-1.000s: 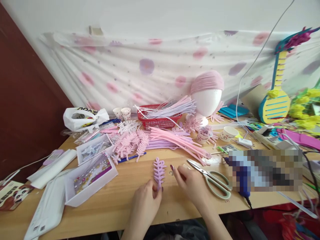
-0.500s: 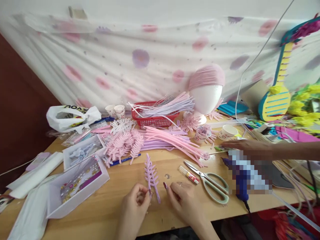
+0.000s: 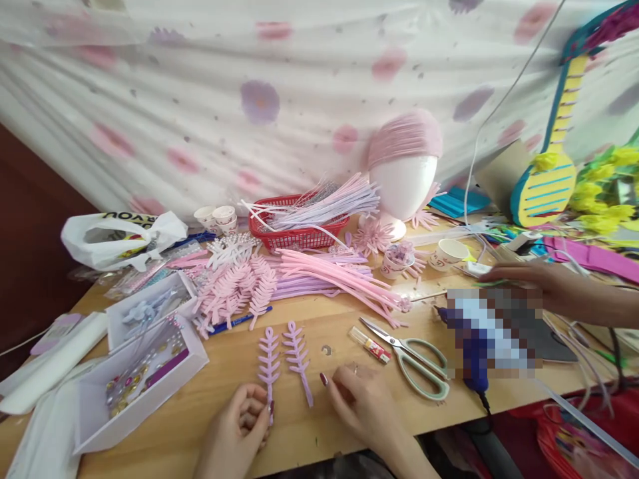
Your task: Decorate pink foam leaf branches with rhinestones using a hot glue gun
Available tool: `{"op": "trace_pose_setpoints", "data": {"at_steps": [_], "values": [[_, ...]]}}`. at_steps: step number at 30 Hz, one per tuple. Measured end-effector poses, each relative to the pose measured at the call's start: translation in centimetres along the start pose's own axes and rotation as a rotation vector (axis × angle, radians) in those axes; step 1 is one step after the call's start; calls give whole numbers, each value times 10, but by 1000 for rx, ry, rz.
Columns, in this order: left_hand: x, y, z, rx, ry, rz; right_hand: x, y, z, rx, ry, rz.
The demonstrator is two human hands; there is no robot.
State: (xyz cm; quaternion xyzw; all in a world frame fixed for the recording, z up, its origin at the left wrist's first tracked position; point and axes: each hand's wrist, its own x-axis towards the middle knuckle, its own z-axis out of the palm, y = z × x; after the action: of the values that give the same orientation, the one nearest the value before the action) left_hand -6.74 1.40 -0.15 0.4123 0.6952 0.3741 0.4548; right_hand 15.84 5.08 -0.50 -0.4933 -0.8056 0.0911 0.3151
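My left hand (image 3: 238, 426) pinches the lower stem of a lilac pipe-cleaner leaf sprig (image 3: 269, 362), which points away from me on the wooden table (image 3: 219, 372). A second lilac pipe-cleaner sprig (image 3: 298, 360) lies just right of it, touched by neither hand. Resting on the table further right, my right hand (image 3: 367, 402) is empty, its fingers loosely bent and its thumb apart from them. Beyond that hand are a small glue-stick-like tube (image 3: 369, 344) and scissors (image 3: 414, 359) with pale green handles.
Pink leaf sprigs (image 3: 232, 289), pink pipe cleaners (image 3: 329, 276) and a red basket (image 3: 299, 236) lie behind. White boxes (image 3: 142, 386) stand left. At the right are a blue glue gun (image 3: 474, 349) and another person's hand (image 3: 529, 276). A foam head (image 3: 404, 186) stands at the back.
The two lilac sprigs, earlier overlapping, now lie apart, as my left hand moved left with one. The other person's hand shifted right. The camera view tilted down slightly.
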Motion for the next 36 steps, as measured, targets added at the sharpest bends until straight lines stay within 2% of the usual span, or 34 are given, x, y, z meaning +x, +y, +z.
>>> {"op": "trace_pose_setpoints", "data": {"at_steps": [2,4,7,10,13,14,15,17,19,21,22,25,26,29,32,36], "values": [[1,7,-4,153,-60,35,3,-6,2,1,-42,27],[5,14,-6,310,-7,130,6,-13,5,4,-83,42],[11,23,-5,458,271,410,10,-23,9,53,-76,33],[11,32,-1,443,505,682,14,-35,7,186,24,1],[12,51,-3,342,696,750,19,-48,2,306,29,-60],[14,58,-5,323,715,756,20,-51,2,321,5,-78],[16,64,-8,324,699,772,20,-53,3,324,-19,-88],[23,70,-13,398,584,815,17,-49,9,332,-47,-80],[29,65,-15,508,451,848,12,-35,17,390,-46,-37],[36,46,-12,633,367,888,7,-14,24,485,-7,44],[39,33,-8,718,362,941,6,-3,26,513,4,55],[49,-9,11,1004,288,1085,6,23,27,455,59,34],[51,-20,19,1055,295,1143,6,28,27,439,82,26],[57,-40,40,1140,289,1122,4,37,28,429,176,41],[62,-41,49,1135,270,1133,-1,41,28,356,270,50],[64,-23,47,1180,78,1263,-6,41,18,288,248,-27]]}}
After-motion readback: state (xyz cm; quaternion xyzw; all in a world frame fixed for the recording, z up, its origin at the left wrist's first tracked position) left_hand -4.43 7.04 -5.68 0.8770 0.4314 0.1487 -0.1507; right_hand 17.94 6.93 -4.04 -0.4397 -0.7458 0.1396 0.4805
